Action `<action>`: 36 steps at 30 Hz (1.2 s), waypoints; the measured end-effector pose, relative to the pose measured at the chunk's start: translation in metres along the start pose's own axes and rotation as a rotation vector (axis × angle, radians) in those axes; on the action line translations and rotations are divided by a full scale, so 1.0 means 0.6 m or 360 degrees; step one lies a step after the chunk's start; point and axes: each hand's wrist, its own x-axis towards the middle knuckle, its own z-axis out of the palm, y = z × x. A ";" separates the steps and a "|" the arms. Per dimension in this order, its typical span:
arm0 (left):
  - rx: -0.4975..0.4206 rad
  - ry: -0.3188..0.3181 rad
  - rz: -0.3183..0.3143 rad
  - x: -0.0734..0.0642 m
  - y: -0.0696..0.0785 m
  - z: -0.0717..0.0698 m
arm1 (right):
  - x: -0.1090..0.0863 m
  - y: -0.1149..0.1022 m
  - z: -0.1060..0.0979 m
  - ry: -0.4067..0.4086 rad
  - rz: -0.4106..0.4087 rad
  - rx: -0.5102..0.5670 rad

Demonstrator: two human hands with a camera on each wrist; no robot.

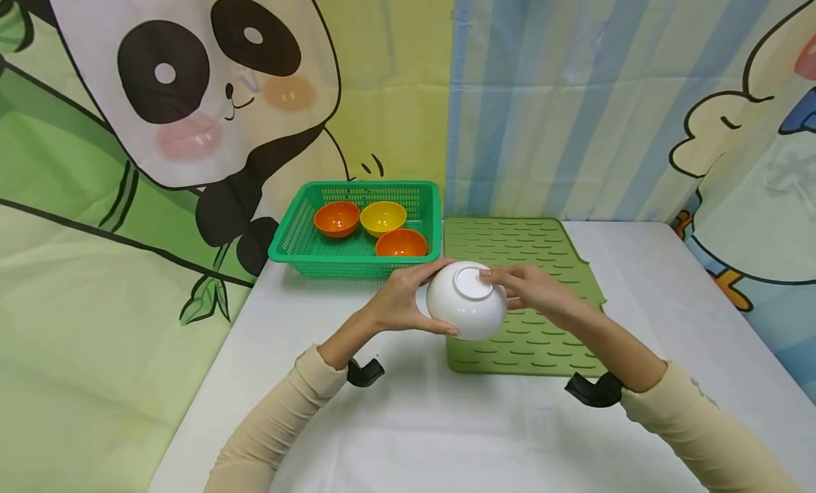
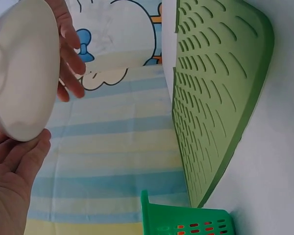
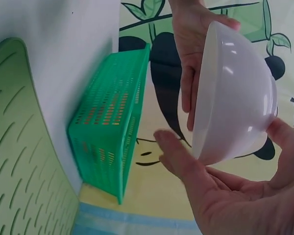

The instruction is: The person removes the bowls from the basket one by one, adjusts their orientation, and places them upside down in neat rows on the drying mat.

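A white bowl (image 1: 468,314) is tipped over in the air, its round foot facing my head camera. My left hand (image 1: 403,302) grips it from the left, thumb low on the rim and fingers along the upper side. From the right, my right hand (image 1: 538,289) pinches it, thumb on the foot and fingers by the rim. The left wrist view looks into the bowl's plain inside (image 2: 27,73). In the right wrist view its glossy outer wall (image 3: 240,98) shows between both hands.
Behind the hands stands a green plastic basket (image 1: 357,269) holding an orange bowl (image 1: 337,227), a yellow bowl (image 1: 382,225) and another orange bowl (image 1: 400,249). A green textured mat (image 1: 510,241) lies to its right on the white table (image 1: 408,436). A printed cloth (image 1: 510,125) hangs behind.
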 end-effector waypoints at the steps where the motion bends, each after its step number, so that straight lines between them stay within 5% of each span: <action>1: 0.0003 0.0000 -0.0007 0.000 0.000 0.000 | -0.002 0.000 0.001 0.0027 -0.0037 -0.0057; 17: -0.0017 0.0027 -0.0052 0.004 0.002 -0.007 | -0.031 0.022 0.025 0.0349 -0.0608 -0.0592; 28: 0.0001 0.0016 -0.0107 0.003 0.000 0.000 | -0.026 0.035 0.027 0.0367 -0.0628 -0.0544; 36: 0.0020 0.0145 -0.0148 0.031 -0.003 0.023 | -0.010 0.031 -0.022 0.0232 -0.0669 -0.0398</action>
